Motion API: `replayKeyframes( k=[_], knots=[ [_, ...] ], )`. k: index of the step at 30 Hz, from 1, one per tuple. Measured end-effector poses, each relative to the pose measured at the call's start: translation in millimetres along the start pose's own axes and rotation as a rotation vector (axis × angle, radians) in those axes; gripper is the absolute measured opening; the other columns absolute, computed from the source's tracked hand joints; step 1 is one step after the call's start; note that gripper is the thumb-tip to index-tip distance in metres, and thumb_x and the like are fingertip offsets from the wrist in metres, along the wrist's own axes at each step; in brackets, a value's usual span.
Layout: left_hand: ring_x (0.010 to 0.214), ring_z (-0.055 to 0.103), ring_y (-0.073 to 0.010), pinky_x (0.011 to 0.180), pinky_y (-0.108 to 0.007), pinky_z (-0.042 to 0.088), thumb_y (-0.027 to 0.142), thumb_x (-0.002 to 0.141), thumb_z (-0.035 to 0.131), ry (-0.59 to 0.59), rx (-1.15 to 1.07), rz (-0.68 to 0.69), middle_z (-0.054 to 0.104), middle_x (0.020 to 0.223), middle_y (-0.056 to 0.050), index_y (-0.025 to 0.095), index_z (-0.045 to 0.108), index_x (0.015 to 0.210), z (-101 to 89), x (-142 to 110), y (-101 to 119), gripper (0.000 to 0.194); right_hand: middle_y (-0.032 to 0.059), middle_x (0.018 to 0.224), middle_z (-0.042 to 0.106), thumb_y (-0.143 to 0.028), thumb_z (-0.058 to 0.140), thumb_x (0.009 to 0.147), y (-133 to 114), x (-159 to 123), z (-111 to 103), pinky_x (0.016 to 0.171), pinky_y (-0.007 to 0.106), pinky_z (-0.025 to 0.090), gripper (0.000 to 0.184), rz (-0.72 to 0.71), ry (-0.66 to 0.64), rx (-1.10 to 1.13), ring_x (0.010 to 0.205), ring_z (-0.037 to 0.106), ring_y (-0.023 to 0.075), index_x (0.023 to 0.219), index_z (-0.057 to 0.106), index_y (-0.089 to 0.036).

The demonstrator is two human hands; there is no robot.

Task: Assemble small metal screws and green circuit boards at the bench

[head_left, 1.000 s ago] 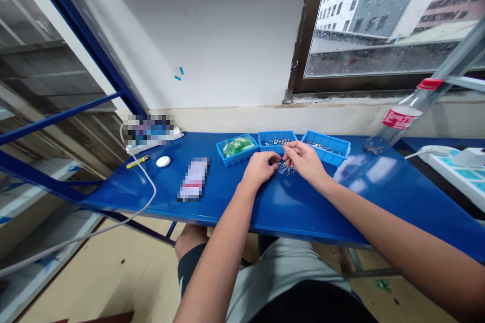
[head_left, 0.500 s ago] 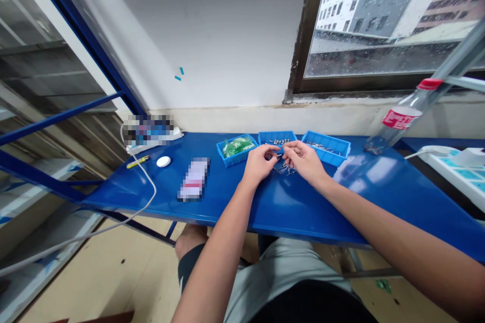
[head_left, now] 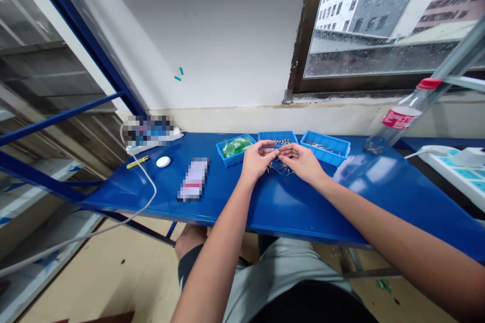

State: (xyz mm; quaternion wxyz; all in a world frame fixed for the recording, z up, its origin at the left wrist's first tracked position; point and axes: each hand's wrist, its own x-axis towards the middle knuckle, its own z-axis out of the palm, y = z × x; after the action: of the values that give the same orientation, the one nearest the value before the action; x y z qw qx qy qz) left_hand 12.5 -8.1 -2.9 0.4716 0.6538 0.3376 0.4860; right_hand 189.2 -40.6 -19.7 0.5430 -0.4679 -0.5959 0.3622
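Observation:
My left hand [head_left: 257,162] and my right hand [head_left: 302,162] meet above the blue table, thumbs and fingers pinched together at the tips. Whatever small piece they hold between them is hidden by the fingers. Below the hands lies a loose pile of thin metal screw-like parts [head_left: 285,169], partly covered by the fingers. Just behind stands a blue bin [head_left: 276,135] with small shiny metal pieces in it. To its right, another blue bin [head_left: 329,155] contains long thin metal parts. A third blue bin [head_left: 232,160], left of my left hand, holds green plastic packing.
A phone [head_left: 194,179] with a blurred screen, a white rounded object [head_left: 163,162] and a yellow cutter [head_left: 138,162] lie on the left of the table [head_left: 303,212]. A bottle with a red cap [head_left: 401,117] leans at the right, near a power strip [head_left: 460,171]. A white cable [head_left: 153,186] hangs over the left edge.
My fingertips have come closer together and shifted slightly left. The right fingers are now stretched flatter, and the small metal piece glimpsed between the hands is covered.

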Motion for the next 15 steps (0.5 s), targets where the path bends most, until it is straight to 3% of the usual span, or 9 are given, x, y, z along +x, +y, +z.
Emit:
replayKeyframes(
  k=[3, 9, 15],
  knots=[
    [0.100, 0.077, -0.0221, 0.088, -0.033, 0.063, 0.022, 0.084, 0.079, 0.012, -0.015, -0.008, 0.076, 0.122, -0.014, 0.014, 0.070, 0.119, 1.0, 1, -2, 0.037, 0.0079, 0.094, 0.075, -0.044, 0.081, 0.081, 0, 0, -1, 0.077, 0.034, 0.061, 0.037, -0.012, 0.021, -0.020, 0.087, 0.072, 0.0198, 0.105, 0.068, -0.019],
    [0.102, 0.075, -0.0232, 0.090, -0.033, 0.060, 0.036, 0.091, 0.072, -0.028, 0.192, 0.025, 0.080, 0.108, -0.010, 0.016, 0.080, 0.101, -0.9, 1, -5, 0.024, 0.0083, 0.094, 0.075, -0.045, 0.081, 0.081, -4, 0, 0, 0.070, 0.032, 0.060, 0.039, -0.006, 0.041, -0.023, 0.088, 0.071, 0.0215, 0.107, 0.068, -0.019],
    [0.094, 0.076, -0.0219, 0.088, -0.031, 0.058, 0.030, 0.094, 0.068, -0.054, 0.372, 0.098, 0.082, 0.104, -0.006, 0.020, 0.081, 0.102, -1.9, -3, 3, 0.019, 0.0086, 0.104, 0.077, -0.048, 0.073, 0.088, -12, -2, -3, 0.077, 0.035, 0.060, 0.035, -0.018, 0.072, -0.106, 0.093, 0.072, 0.0228, 0.111, 0.074, -0.021]
  ],
)
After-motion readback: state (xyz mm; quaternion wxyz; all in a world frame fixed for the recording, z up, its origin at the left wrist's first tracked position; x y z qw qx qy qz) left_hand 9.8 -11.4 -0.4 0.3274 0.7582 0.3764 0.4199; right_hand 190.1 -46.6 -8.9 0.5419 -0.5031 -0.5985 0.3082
